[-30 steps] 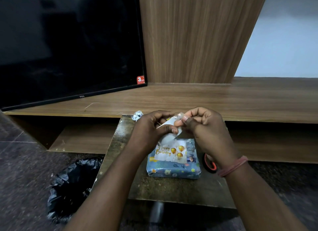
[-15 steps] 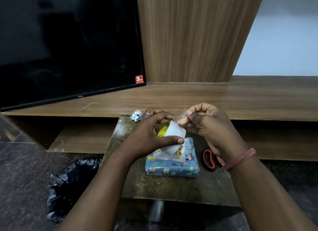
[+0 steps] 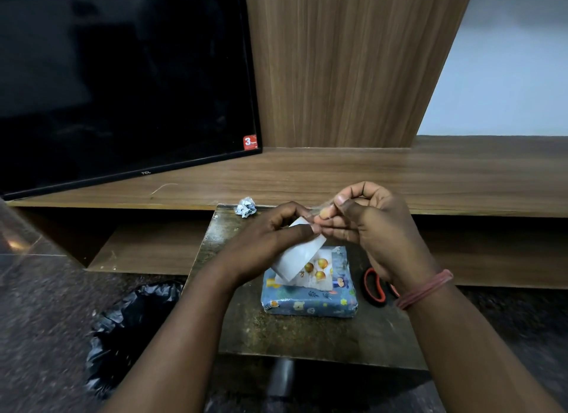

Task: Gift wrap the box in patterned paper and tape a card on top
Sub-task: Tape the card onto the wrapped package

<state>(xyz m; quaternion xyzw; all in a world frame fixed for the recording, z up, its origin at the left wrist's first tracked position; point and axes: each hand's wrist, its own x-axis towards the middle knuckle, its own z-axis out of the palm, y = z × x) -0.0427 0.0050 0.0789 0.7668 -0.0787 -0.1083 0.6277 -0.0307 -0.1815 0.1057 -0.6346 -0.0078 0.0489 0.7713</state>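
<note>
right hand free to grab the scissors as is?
Probably not yet. The right hand is pinching a strip of clear tape. The scissors lie just below its wrist beside the wrapped box, nothing blocking, once the tape is released.

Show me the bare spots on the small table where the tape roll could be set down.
The widest bare strip of the small table runs along its near edge, in front of the wrapped box. A narrower patch lies left of the box, under the left hand. Right of the box, the scissors crowd it; the paper scrap takes the far-left corner.
</note>
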